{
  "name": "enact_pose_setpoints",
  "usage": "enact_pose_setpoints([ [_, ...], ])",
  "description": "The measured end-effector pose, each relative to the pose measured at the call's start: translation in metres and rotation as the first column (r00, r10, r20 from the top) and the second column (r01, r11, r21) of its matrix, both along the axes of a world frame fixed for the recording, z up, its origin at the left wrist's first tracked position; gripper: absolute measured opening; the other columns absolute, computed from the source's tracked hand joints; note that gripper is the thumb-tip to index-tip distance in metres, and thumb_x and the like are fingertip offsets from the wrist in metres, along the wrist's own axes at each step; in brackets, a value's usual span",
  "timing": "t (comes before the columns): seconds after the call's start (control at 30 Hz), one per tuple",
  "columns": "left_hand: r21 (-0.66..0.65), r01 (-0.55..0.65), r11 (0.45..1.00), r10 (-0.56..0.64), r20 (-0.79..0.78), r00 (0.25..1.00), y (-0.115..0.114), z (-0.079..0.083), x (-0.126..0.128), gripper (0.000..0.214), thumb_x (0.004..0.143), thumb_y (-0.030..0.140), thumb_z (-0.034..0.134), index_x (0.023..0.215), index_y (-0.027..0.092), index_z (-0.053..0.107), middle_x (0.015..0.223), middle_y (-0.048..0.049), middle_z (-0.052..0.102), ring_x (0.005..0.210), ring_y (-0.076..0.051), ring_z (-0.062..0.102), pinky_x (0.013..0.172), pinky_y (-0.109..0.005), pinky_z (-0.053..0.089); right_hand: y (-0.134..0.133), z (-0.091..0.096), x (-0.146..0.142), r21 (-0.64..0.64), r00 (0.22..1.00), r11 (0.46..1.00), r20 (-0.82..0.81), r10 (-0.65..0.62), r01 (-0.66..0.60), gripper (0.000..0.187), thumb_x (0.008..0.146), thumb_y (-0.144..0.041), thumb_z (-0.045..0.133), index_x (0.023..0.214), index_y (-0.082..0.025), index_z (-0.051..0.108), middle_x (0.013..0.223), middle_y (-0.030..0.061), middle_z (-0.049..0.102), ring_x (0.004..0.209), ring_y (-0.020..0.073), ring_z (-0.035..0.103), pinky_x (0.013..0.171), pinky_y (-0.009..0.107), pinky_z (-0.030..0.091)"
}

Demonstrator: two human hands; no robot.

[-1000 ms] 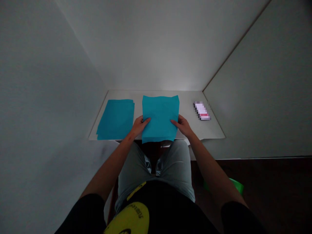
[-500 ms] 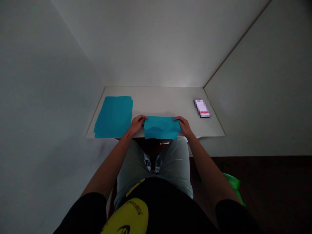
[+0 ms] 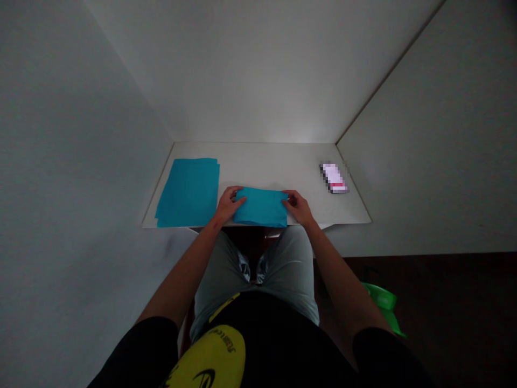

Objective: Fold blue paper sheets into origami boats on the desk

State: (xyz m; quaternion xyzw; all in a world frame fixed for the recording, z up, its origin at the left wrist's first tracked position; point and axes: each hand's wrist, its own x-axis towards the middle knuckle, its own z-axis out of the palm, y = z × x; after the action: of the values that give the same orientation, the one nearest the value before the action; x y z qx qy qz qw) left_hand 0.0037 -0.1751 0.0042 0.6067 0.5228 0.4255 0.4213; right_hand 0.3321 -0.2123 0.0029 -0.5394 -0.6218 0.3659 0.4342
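A folded sheet of blue paper point(image 3: 260, 207) lies at the table's front edge, between my two hands. My left hand point(image 3: 231, 203) grips its left side, with the thumb on top and the fingers at the far corner. On the right side, my right hand point(image 3: 296, 205) pinches the paper near its far right corner. The paper's lower edge shows a slight gap between its layers. Left of my left hand rests a stack of blue paper sheets point(image 3: 189, 193), slightly out of line with each other.
The white table point(image 3: 274, 161) is set between walls on the left, back and right. A phone point(image 3: 334, 178), its screen pixelated, lies near the right edge. A green plastic object point(image 3: 383, 302) stands on the dark floor at lower right.
The folded paper has moved slightly left and away from me, onto the table edge. Both my thumbs now show on its top face, and my right hand has shifted left.
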Motion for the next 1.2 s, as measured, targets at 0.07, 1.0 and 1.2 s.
enact_pose_setpoints([
  [0.07,0.083,0.0,0.997,0.012,-0.15,0.989,-0.003,0.001,0.003,0.048,0.088,0.034,0.08,0.134,0.021,0.073,0.149,-0.0145,0.062,0.136,-0.029,0.064,0.115,-0.048,0.057,0.001,-0.002,0.0,0.033,0.998,0.999,0.046,-0.03,0.028,0.044,0.095,-0.046,0.069,0.132,-0.023,0.074,0.097,0.0029,0.072,0.076,0.0184,0.064,0.073,0.034,0.057],
  [1.0,0.107,0.362,0.926,-0.11,-0.84,0.531,-0.032,0.009,0.064,0.076,0.107,0.042,0.052,0.175,0.011,0.039,0.185,-0.0172,0.028,0.175,-0.033,0.022,0.143,-0.055,0.018,0.006,-0.001,-0.085,0.001,0.719,0.978,0.678,0.154,-0.211,0.076,0.117,-0.059,0.026,0.178,-0.015,0.035,0.184,0.0143,0.032,0.173,0.028,0.029,0.143,0.055,0.018],
  [1.2,0.126,0.244,0.962,-0.041,-0.813,0.581,-0.029,0.008,0.045,0.09,0.107,0.06,0.052,0.173,0.002,0.036,0.184,-0.0261,0.026,0.174,-0.038,0.022,0.143,-0.058,0.016,0.011,-0.005,-0.045,-0.017,0.649,0.985,0.75,0.126,-0.172,0.073,0.116,-0.055,0.032,0.177,-0.014,0.036,0.185,0.0161,0.029,0.174,0.0335,0.027,0.142,0.064,0.014],
])
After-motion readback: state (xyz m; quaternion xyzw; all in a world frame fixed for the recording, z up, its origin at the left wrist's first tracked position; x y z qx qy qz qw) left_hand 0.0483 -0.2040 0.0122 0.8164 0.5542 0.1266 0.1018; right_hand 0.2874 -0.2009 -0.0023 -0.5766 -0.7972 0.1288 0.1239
